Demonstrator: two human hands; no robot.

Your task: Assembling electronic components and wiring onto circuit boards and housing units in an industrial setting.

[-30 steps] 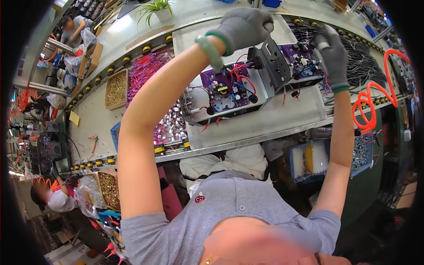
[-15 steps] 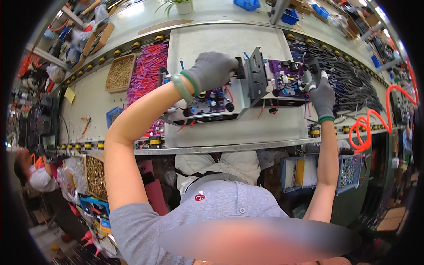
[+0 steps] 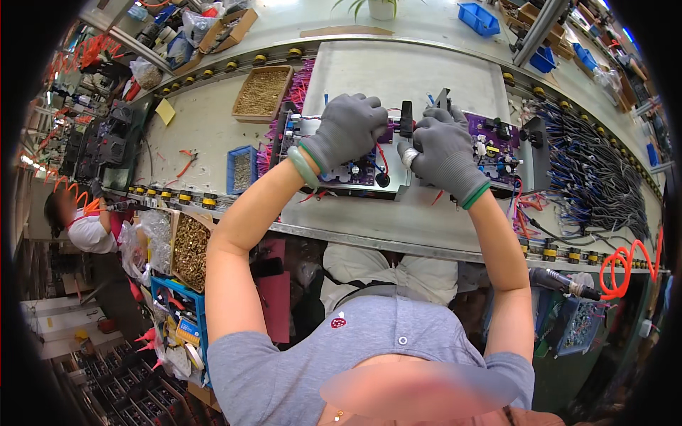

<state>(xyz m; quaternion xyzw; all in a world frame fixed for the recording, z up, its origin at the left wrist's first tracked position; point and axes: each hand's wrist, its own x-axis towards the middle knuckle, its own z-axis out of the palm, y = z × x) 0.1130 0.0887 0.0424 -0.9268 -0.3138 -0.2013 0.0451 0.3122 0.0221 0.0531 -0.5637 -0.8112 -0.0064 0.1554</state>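
Both hands wear grey gloves. My left hand (image 3: 349, 131) hovers over the left metal chassis (image 3: 394, 181), closed, its fingertips near a red wire; anything in them is hidden. A small upright black part (image 3: 406, 119) stands between my hands. My right hand (image 3: 446, 153) is closed around the dark metal end panel (image 3: 442, 99) at the right end of this chassis, hiding most of it. To the right lies a second unit with a purple circuit board (image 3: 492, 138) and a black end panel (image 3: 538, 145). Part of another purple board (image 3: 362, 170) shows below my left hand.
Grey-black cables (image 3: 590, 163) are heaped on the right; pink-purple wires (image 3: 302, 89) lie behind the left chassis. A tray of small brass-coloured parts (image 3: 261, 94) and a blue bin (image 3: 242, 170) stand left. A power screwdriver (image 3: 561, 282) and orange coiled hose (image 3: 618, 273) are near the right front edge.
My right hand has left the far-right end panel and moved left onto the panel between the units. My left hand has come away from the black part. The whole view has shifted.
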